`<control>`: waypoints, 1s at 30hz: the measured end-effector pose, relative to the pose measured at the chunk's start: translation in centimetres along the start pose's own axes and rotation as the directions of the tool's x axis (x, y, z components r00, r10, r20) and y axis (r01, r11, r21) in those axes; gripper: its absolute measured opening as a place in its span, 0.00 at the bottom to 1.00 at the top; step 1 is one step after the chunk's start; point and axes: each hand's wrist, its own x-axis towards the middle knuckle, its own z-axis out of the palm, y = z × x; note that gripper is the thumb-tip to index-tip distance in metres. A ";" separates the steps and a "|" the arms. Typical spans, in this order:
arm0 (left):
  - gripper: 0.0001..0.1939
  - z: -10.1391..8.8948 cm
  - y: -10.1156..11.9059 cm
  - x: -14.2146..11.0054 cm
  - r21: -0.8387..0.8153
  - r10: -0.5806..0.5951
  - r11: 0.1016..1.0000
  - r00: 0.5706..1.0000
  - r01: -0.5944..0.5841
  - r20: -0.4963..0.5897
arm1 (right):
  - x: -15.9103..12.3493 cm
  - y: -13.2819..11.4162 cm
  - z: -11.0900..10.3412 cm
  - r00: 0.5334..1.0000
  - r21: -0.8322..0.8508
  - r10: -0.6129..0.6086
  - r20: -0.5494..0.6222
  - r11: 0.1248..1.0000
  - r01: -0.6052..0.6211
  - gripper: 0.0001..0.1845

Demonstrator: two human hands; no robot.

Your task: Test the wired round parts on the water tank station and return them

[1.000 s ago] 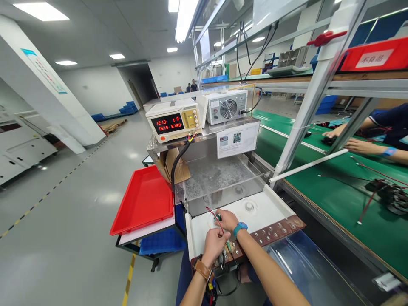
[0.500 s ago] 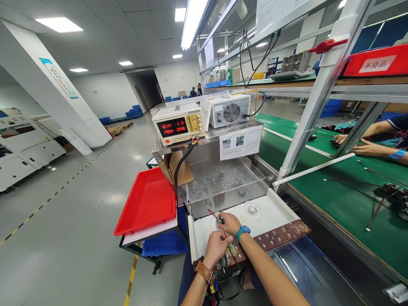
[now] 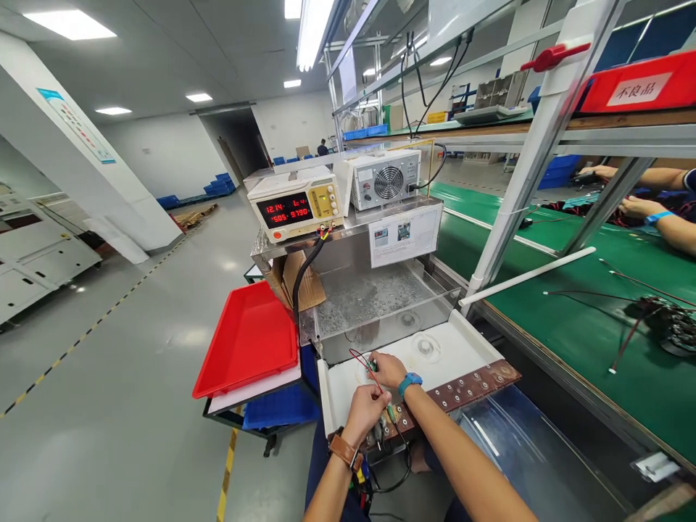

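Observation:
In the head view, my right hand [image 3: 387,370], with a blue wristband, is closed on a small green circuit board [image 3: 372,365] over the white tray [image 3: 443,359]. Its fingers hide much of the board. A thin red wire [image 3: 357,353] loops from the board towards my left hand [image 3: 367,407], which wears a brown strap and pinches that wire. Just right of the left fingertips is a green clip [image 3: 390,413] on a black cable [image 3: 401,435]. It lies over a brown strip [image 3: 478,382] with several metal studs along the tray's near edge.
A power supply [image 3: 296,206] with red digits and a grey fan-backed unit [image 3: 386,181] stand on the metal shelf ahead. To the left is a red tray [image 3: 250,333] on a cart. On the right, a co-worker's hands [image 3: 641,206] are over the green bench [image 3: 522,326].
The view has shifted slightly. Both my hands keep nearly the same pose over the tray. The lower digits on the power supply have changed, and the co-worker's hands have moved farther back.

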 end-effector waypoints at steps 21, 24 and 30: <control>0.22 0.2 0.4 0.1 -0.095 -0.064 0.993 0.998 0.066 0.027 | -0.1 0.2 -0.3 1.000 -0.013 0.007 0.022 1.000 -0.007 0.19; 0.23 0.1 0.6 0.0 -0.113 -0.066 0.991 0.997 0.071 0.049 | -0.2 0.0 -0.6 0.999 -0.017 0.014 0.033 1.000 -0.013 0.20; 0.24 -0.1 1.0 -0.2 -0.132 -0.054 0.989 0.996 0.064 0.075 | -0.5 -0.5 -1.1 0.999 -0.019 0.020 0.040 1.000 -0.019 0.21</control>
